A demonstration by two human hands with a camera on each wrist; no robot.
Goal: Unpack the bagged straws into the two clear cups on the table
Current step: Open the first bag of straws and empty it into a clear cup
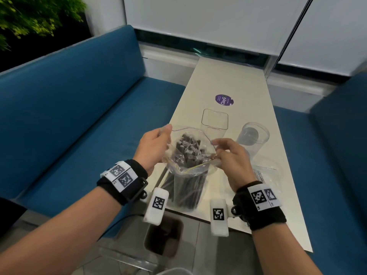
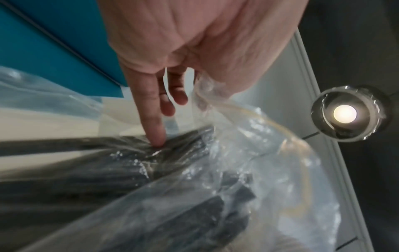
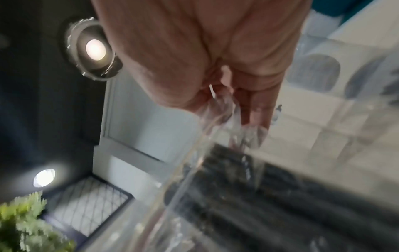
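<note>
A clear plastic bag point(image 1: 188, 175) full of dark straws point(image 1: 188, 147) stands upright near the front edge of the white table point(image 1: 228, 80). My left hand point(image 1: 165, 132) pinches the bag's rim on the left, and my right hand point(image 1: 217, 144) pinches it on the right, so the mouth is held wide. Behind the bag stand a square-rimmed clear cup point(image 1: 215, 110) and a round clear cup point(image 1: 255, 135), neither holding straws. In the left wrist view my left hand point(image 2: 194, 51) grips film of the bag point(image 2: 248, 153), one finger touching the straws point(image 2: 86, 179) through it. The right wrist view shows my right hand point(image 3: 215, 59) pinching the bag's edge point(image 3: 218, 117).
A second crumpled clear bag point(image 1: 266, 171) lies on the table beside my right wrist. A purple sticker point(image 1: 224, 99) marks the table farther back. Blue benches point(image 1: 79, 108) flank the narrow table on both sides. A window wall closes off the far end.
</note>
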